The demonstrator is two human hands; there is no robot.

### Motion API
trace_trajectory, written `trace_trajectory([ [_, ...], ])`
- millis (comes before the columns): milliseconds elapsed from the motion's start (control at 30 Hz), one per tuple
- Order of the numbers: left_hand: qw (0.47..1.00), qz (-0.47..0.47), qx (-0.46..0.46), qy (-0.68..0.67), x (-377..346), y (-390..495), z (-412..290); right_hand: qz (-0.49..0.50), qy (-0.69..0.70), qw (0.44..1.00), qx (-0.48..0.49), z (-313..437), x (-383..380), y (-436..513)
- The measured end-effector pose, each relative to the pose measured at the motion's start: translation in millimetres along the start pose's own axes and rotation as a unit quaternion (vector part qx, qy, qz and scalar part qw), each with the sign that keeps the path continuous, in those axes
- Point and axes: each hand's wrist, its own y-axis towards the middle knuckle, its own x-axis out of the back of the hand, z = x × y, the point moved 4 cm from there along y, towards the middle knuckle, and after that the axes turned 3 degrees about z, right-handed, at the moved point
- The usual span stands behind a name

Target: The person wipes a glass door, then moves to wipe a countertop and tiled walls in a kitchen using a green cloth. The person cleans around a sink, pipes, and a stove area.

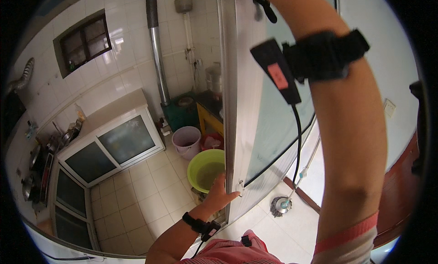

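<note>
My left hand [219,195] grips the edge of the sliding door [231,127], its thumb on the near face beside the door's small handle [241,188] and its other fingers behind the edge. Beyond it, a lime-green basin [202,161] with liquid in it stands near the kitchen floor. My right arm is raised across the right of the view, a black strap and sensor on it; my right hand is out of view past the top edge. Behind that arm lies the door's frosted glass pane [284,110].
A mop [281,206] leans behind the door, its head on the tiles. In the kitchen are a lilac bucket [186,141], a green stove [181,108] with a metal flue [160,65], white cabinets [119,166] and pans at the far left. A dark red wooden surface [397,195] is at the right.
</note>
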Motion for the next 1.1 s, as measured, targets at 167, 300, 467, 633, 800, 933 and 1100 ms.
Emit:
trace_trajectory([
  [167, 0.998, 0.020, 0.015, -0.055, -3, 0, 9, -0.011, 0.009, 0.999, 0.037, 7, -4, -116],
  [300, 0.997, 0.025, 0.006, -0.077, 1, 0, 8, 0.059, 0.027, 0.998, -0.026, 30, -13, -237],
  [467, 0.993, 0.081, 0.072, -0.038, 5, -2, 13, 0.188, 0.063, 0.974, -0.110, 70, 2, -382],
  [633, 0.987, 0.082, 0.104, -0.086, 0, -6, 20, 0.202, 0.099, 0.967, -0.121, 76, 13, -396],
  [800, 0.997, 0.067, -0.001, -0.049, 3, -3, 20, 0.103, 0.126, 0.981, -0.101, 46, -4, -332],
  [933, 0.991, 0.069, 0.038, -0.111, -4, -7, 21, 0.097, 0.141, 0.977, -0.127, 60, -7, -374],
  [1100, 0.979, 0.081, 0.036, -0.185, -1, -9, 12, 0.233, 0.143, 0.943, -0.189, 88, 8, -486],
])
